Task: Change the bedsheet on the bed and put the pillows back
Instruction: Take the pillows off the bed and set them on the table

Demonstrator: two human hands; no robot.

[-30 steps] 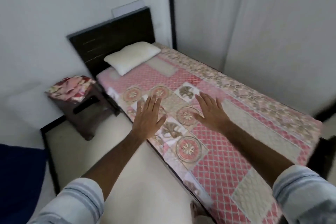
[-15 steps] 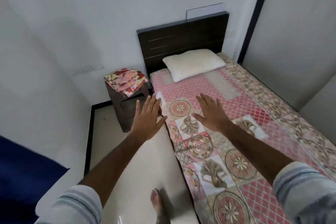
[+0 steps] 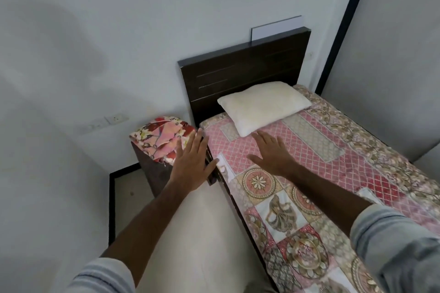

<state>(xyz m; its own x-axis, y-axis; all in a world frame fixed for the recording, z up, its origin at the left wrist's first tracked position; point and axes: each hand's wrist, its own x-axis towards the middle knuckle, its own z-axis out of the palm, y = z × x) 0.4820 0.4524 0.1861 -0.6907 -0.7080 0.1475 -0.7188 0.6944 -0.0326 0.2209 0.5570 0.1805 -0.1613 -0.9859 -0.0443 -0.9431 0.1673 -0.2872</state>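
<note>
A pink patterned bedsheet covers the single bed. One cream pillow lies at the head, against the dark wooden headboard. A folded floral sheet sits on a dark stool left of the bed. My left hand is held out flat in the air, between the stool and the bed's near corner, holding nothing. My right hand is stretched out flat above the sheet, just below the pillow, fingers straight and empty.
White walls close in on the left and behind the headboard. A cupboard door with a black frame stands right of the bed. A strip of pale floor runs along the bed's left side.
The view has swung and moved toward the head of the bed. Both outstretched hands are now nearer the pillow and the stool. Neither hand has taken hold of anything.
</note>
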